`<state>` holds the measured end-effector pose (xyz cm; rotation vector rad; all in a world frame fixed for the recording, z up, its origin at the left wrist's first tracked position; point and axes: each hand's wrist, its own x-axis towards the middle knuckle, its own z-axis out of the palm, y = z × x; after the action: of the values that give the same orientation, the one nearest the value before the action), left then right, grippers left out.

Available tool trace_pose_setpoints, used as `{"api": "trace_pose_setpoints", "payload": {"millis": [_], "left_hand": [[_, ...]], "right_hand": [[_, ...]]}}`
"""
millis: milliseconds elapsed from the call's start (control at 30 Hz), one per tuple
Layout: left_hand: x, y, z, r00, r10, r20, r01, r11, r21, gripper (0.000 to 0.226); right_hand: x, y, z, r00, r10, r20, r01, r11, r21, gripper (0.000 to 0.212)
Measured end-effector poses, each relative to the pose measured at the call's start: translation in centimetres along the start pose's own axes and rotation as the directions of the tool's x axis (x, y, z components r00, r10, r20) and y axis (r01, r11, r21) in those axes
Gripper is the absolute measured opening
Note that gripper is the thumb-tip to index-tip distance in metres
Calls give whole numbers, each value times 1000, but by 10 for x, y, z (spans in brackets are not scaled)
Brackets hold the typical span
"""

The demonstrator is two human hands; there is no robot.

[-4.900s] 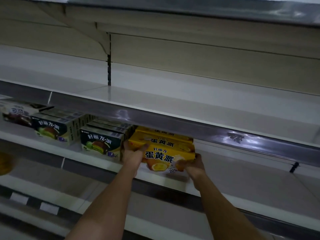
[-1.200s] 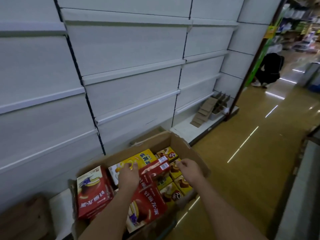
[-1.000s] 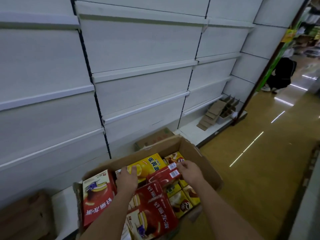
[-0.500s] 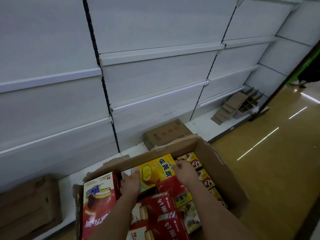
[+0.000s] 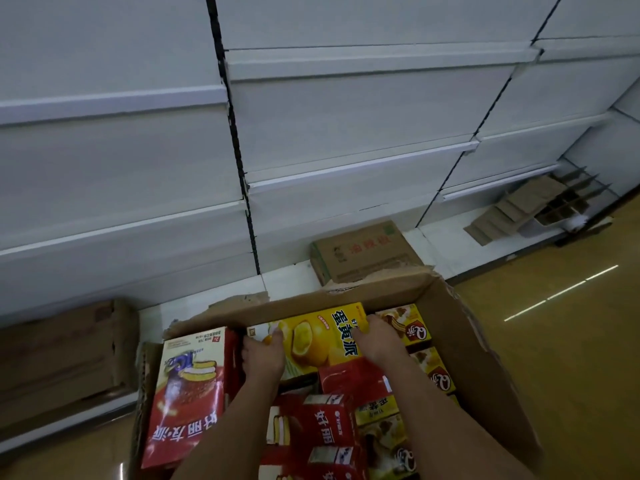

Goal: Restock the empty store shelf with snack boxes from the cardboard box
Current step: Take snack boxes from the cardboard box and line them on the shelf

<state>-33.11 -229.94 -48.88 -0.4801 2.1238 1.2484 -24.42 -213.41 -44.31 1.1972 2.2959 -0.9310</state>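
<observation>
My left hand (image 5: pixel 264 353) and right hand (image 5: pixel 377 341), half a second ago only reaching, now grip the yellow egg-yolk-pie box (image 5: pixel 320 336) at both ends inside the cardboard box (image 5: pixel 485 368), ready for lifting.

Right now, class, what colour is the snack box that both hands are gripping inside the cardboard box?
Yellow, with blue lettering: the snack box, seen in the head view.
</observation>
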Motion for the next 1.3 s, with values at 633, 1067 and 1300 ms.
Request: {"api": "trace_pose_setpoints", "payload": {"millis": [633, 1067, 1300], "left_hand": [[-12, -8, 2, 995, 56, -83, -45, 990, 133, 63], [-59, 33, -34, 976, 197, 93, -215, 933, 289, 68], [-115, 63, -31, 751, 475, 459, -660, 556, 505, 77]], "right_hand": [[23, 11, 8, 977, 156, -148, -122, 968, 220, 60], [-40, -4, -46, 977, 210, -20, -101, 548, 831, 51], [-80, -1, -73, 985, 166, 53, -130, 497, 858, 70]]}}
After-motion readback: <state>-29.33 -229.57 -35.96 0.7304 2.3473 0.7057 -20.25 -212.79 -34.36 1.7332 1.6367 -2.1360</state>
